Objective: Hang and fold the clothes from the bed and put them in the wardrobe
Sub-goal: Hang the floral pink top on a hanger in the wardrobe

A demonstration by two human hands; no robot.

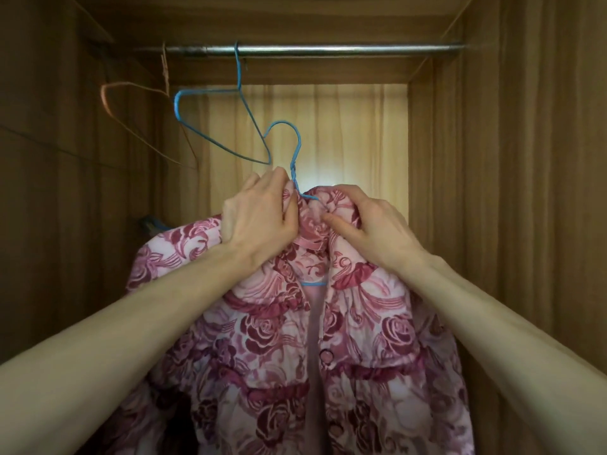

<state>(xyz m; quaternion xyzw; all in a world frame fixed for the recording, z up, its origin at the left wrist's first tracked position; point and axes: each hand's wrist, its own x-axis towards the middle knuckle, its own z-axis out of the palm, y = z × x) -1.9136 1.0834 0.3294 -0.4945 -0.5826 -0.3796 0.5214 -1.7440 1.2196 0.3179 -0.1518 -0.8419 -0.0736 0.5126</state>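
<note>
A pink robe with dark red roses (279, 339) is draped on a blue wire hanger (293, 149), whose hook stands free below the metal rail (328, 49) of the wardrobe. My left hand (259, 218) grips the collar and the hanger's neck from the left. My right hand (368, 221) grips the collar on the right side, thumb pressing into the fabric. The hanger's lower bar shows as a short blue line inside the robe's open front.
An empty blue wire hanger (210, 119) hangs on the rail at the left. Further left hangs an orange wire hanger (131, 103). Wooden wardrobe walls (525, 192) close in on both sides. A pale curtain-like back (345, 133) fills the rear.
</note>
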